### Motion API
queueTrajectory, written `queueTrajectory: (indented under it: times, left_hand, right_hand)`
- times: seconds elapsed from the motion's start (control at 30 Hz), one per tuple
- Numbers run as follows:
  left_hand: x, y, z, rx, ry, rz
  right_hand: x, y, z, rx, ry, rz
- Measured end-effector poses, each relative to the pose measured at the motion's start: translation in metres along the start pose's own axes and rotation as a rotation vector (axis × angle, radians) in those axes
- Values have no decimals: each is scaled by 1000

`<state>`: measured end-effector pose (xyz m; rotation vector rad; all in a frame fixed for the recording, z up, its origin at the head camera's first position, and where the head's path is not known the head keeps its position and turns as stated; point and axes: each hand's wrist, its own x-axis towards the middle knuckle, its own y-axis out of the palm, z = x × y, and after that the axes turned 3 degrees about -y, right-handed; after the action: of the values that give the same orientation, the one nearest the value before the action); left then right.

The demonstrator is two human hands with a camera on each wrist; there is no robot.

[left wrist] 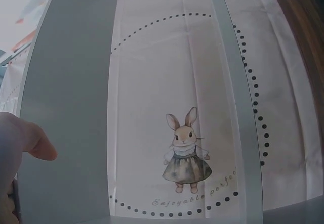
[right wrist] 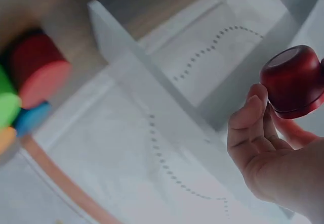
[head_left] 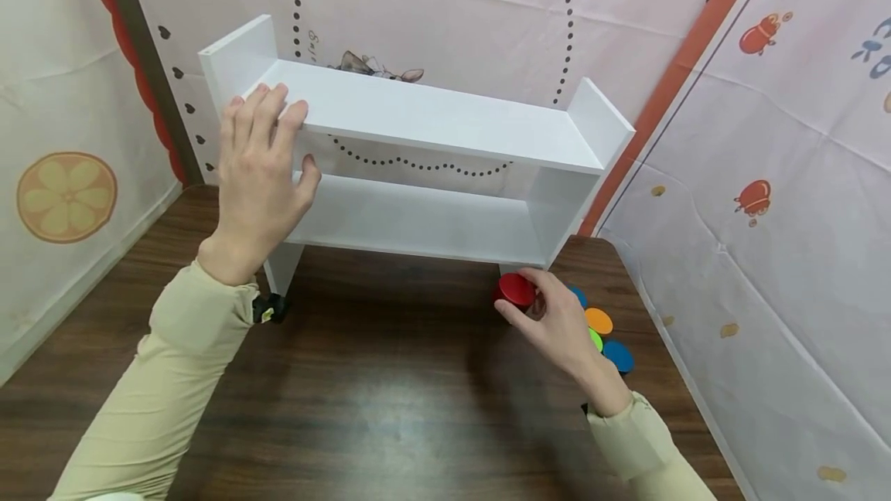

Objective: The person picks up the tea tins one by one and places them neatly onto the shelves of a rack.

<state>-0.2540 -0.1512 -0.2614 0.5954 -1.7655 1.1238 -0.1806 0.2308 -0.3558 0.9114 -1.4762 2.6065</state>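
Note:
A white two-tier shelf (head_left: 418, 110) stands on a brown wooden table. My left hand (head_left: 257, 165) is at the shelf's left end, its fingers lying over the upper board and its thumb spread apart. In the left wrist view, the thumb (left wrist: 40, 142) shows in front of a shelf board. Near the shelf's lower right corner, my right hand (head_left: 557, 323) pinches a red round canister (head_left: 516, 290) between thumb and fingers. The right wrist view shows the canister's (right wrist: 293, 80) shiny curved side and a thin seam around its wider end.
Right of my right hand sit an orange disc-topped piece (head_left: 599, 321), a blue one (head_left: 618, 356) and a partly hidden green one (head_left: 595, 339). A second red cylinder (right wrist: 40, 72) shows among them in the right wrist view. Printed cloth walls (head_left: 766, 253) border the table (head_left: 362, 408).

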Motion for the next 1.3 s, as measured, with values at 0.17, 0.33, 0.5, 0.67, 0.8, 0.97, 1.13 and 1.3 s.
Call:
queueTrajectory:
  times: [0.17, 0.33, 0.5, 0.67, 0.8, 0.97, 1.13, 1.3]
  left_hand:
    - [-3, -1, 0, 6, -13, 14]
    - [-3, -1, 1, 25, 0, 22]
    - [-1, 2, 0, 27, 12, 27]
    - [2, 3, -3, 28, 15, 29]
    - [5, 2, -4, 39, 15, 36]
    - [5, 3, -5, 20, 2, 27]
    - [3, 3, -5, 9, -22, 14]
    - [1, 1, -3, 31, -18, 21]
  right_hand:
    - [21, -9, 16, 16, -51, -38]
    - [42, -20, 33, 79, -96, -67]
    - [59, -33, 52, 120, -182, -91]
    - [79, -50, 73, 132, -278, -146]
    - [97, -61, 89, 142, -336, -188]
    - [125, -70, 106, 134, -356, -238]
    - [154, -75, 118, 127, -291, -212]
    - [173, -73, 126, 124, -191, -146]
